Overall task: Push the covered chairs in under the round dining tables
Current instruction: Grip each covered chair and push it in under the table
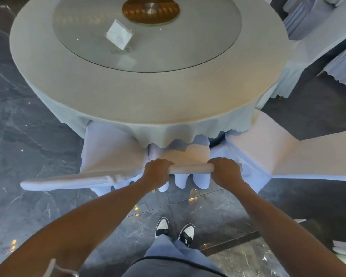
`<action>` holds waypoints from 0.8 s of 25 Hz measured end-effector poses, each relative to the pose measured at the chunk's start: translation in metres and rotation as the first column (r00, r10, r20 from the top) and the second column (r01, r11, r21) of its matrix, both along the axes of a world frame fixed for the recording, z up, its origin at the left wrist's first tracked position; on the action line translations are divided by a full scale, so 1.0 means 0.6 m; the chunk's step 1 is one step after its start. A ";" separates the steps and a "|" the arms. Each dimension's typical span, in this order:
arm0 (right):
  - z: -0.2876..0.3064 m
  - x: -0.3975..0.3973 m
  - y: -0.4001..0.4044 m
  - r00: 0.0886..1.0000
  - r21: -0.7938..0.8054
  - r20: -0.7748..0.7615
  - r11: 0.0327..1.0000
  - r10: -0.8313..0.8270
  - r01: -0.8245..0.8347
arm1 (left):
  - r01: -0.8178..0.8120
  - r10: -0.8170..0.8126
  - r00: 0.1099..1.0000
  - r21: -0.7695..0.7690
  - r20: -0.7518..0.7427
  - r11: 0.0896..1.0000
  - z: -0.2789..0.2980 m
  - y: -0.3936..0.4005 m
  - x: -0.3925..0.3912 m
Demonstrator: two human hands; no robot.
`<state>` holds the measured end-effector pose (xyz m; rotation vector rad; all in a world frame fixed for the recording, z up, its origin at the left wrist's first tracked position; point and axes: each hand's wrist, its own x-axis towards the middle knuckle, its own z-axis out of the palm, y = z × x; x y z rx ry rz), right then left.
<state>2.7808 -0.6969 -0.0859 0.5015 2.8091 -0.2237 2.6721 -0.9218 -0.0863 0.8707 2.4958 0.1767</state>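
A round dining table with a pale cloth fills the upper view. Directly in front of me stands a white-covered chair, its seat partly under the hanging tablecloth. My left hand and my right hand both grip the top rail of its backrest, a hand's width apart. A second covered chair sits to the left, its seat partly under the cloth. A third covered chair stands to the right.
A glass turntable with a napkin holder lies on the table. More white-draped furniture stands at the upper right. Dark marble floor surrounds the table, and my shoes are behind the chair.
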 end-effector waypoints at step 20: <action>0.040 0.171 0.479 0.983 -0.142 0.001 0.973 -0.182 0.180 | 0.265 -0.329 0.885 0.225 0.328 0.937 0.019 0.562 0.142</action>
